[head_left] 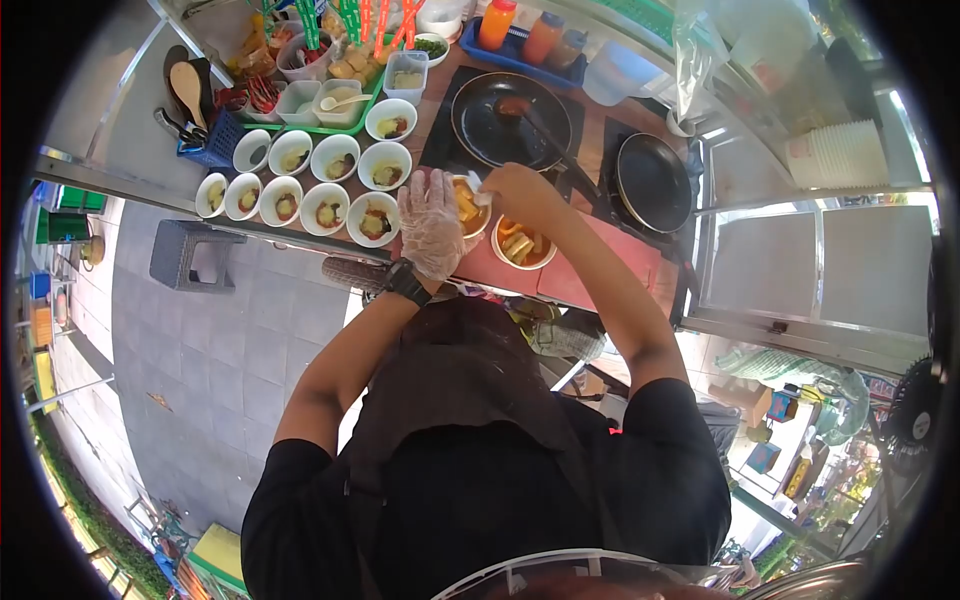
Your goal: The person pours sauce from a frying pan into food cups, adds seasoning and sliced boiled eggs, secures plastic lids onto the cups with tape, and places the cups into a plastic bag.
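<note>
My left hand (433, 225), in a clear plastic glove and with a dark watch at the wrist, lies against the left side of a white bowl (484, 222). Its fingers are stretched out. Yellowish pieces in orange-red broth show inside that bowl. At the bowl's upper right rim, my bare right hand (518, 194) pinches a crumpled white tissue (475, 186). Just below it stands a second white bowl (523, 245) with similar pieces in broth. Both bowls sit on a red board (600, 262). Part of the first bowl is hidden by my hands.
Several white bowls (320, 208) with small portions stand in rows at left. Behind are a black frying pan (480, 125) with a ladle, another pan (655, 180) at right, sauce bottles (497, 24) in a blue tray, and a green tray (345, 127) of tubs. Stacked bowls (835, 155) stand far right.
</note>
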`<state>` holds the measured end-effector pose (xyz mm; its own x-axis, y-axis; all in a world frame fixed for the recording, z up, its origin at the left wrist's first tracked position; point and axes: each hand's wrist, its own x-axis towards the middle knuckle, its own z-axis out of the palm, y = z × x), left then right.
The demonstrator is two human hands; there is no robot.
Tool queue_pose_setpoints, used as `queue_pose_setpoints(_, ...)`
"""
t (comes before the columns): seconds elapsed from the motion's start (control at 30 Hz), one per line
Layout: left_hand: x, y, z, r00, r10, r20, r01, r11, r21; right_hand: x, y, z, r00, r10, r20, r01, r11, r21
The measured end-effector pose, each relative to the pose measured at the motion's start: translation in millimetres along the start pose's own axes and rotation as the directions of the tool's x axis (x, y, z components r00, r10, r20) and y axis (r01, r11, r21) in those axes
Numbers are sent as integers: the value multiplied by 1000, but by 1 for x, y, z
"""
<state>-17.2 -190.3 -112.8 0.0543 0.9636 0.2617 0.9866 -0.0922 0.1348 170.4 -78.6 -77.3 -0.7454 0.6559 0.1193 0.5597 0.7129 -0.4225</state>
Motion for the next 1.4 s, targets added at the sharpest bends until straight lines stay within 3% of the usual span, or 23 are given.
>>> queue_pose_setpoints(0.07, -1, -1, 7, 1000, -6, -20, 6, 1000, -2, -10, 1, -28, 993, 3, 115, 7, 996, -93)
queue_pose_setpoints(0.13, 3, 0, -12, 991, -12, 137, 11, 1000, 7, -23, 13, -51, 995, 47, -82, -60, 984, -169)
queue_pose_setpoints(0.2, -1, 10, -26, 987, -29, 160, 32, 999, -19, -31, 17, -61, 968, 132, -212, -167, 974, -153)
queue_pose_setpoints(0.3, -4, 33, -29, 987, 144, 68, -135, 982, -129, -46, 21, -51, 990, -30, -135, 47, 992, 121)
queue_pose_setpoints(0.4, -2, 60, -18, 977, 155, 143, -129, 976, -177, -71, 17, -34, 984, 18, -177, 1, 994, 107)
queue_pose_setpoints(0.47, -3, 67, 2, 987, 154, 49, -148, 983, -108, -105, 9, -37, 979, 49, -197, -41, 998, 44)
queue_pose_setpoints(0.53, 2, 73, -9, 969, 205, 136, -172, 960, -221, -135, -7, -37, 895, 389, -218, -376, 921, 99)
queue_pose_setpoints(0.57, 5, 76, -12, 962, 236, 138, -202, 954, -221, -143, -2, -33, 898, 384, -213, -372, 923, 95)
queue_pose_setpoints(0.63, 5, 81, -11, 955, 257, 146, -223, 951, -216, -150, 0, -28, 724, 677, -130, -596, 710, 375)
queue_pose_setpoints(0.77, 3, 87, -2, 957, 285, 53, -271, 946, -179, -124, -10, -12, 758, 634, -150, -419, 651, 633)
queue_pose_setpoints(0.83, 0, 91, -1, 966, 255, 53, -243, 955, -170, -135, 24, 25, 712, 639, -291, -469, 742, 479)
queue_pose_setpoints(0.9, 5, 92, 0, 971, 230, 65, -213, 955, -207, -182, 27, 22, 759, 625, -180, -626, 778, 58)
queue_pose_setpoints(0.93, 5, 90, -2, 981, 190, 46, -179, 966, -185, -206, 30, 21, 714, 673, -193, -680, 732, 33)
queue_pose_setpoints(0.97, 5, 89, -4, 966, 242, 88, -227, 962, -149, -220, 20, -3, 684, 728, -44, -719, 663, -208)
queue_pose_setpoints(1.0, 2, 85, -8, 946, 296, 136, -281, 952, -119, -257, 36, 2, 740, 654, -159, -672, 703, -235)
queue_pose_setpoints(1.03, -2, 80, -15, 953, 276, 121, -264, 959, -107, -228, 7, -43, 645, 764, 20, -688, 592, -420)
queue_pose_setpoints(1.1, -3, 73, -28, 951, 304, 46, -293, 941, -169, -177, -21, -95, 723, 689, -46, -654, 661, -367)
queue_pose_setpoints(1.13, -4, 66, -40, 949, 313, 37, -303, 939, -164, -148, -12, -100, 823, 478, -306, -537, 830, -150)
queue_pose_setpoints(1.17, -6, 55, -57, 950, 312, 27, -291, 911, -291, -60, -78, -137, 726, 670, -156, -686, 722, -88)
queue_pose_setpoints(1.23, -12, 37, -85, 950, 303, 73, -251, 883, -397, 33, -60, -98, 916, 260, -304, -155, 932, 329)
queue_pose_setpoints(1.27, -16, 26, -90, 945, 319, 71, -269, 882, -386, 88, -26, -62, 947, 18, -320, 29, 990, 140)
queue_pose_setpoints(1.3, -20, 14, -95, 956, 291, 47, -251, 886, -390, 138, -32, -48, 948, 169, -270, -127, 978, 167)
queue_pose_setpoints(1.4, -22, -26, -109, 967, 254, -9, -240, 903, -355, 247, 44, 40, 921, 337, -195, -327, 941, 84)
